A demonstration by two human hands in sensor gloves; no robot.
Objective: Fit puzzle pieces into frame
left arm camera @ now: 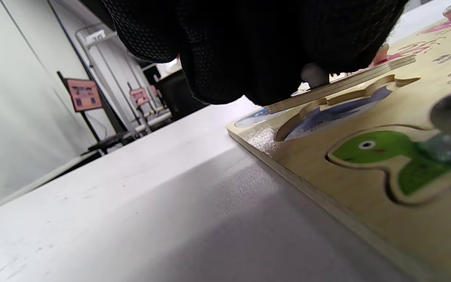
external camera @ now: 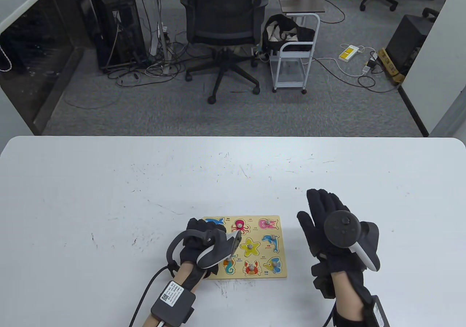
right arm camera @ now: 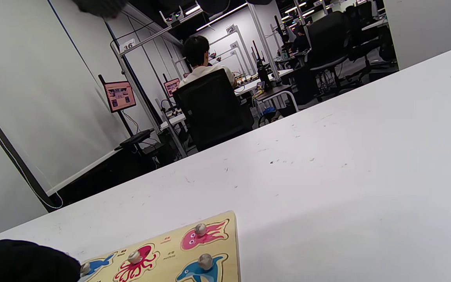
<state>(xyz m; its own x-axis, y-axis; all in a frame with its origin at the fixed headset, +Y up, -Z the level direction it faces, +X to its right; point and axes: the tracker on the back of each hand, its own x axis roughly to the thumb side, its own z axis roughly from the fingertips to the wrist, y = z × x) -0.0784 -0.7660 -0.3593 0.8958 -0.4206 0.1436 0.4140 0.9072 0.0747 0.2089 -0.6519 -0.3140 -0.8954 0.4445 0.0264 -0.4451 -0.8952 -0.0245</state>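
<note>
The wooden puzzle frame lies flat near the table's front edge. My left hand is over its far left corner. In the left wrist view my left hand pinches the knob of the blue whale piece. The piece is tilted, one edge raised above its blue recess. The piece also shows in the table view and the right wrist view. My right hand is open with fingers stretched out, on or just above the table right of the frame, and holds nothing.
Seated in the frame are a green turtle, red octopus, pink squid, yellow starfish, dolphin, seahorse, crab and fish. The white table surrounds the frame.
</note>
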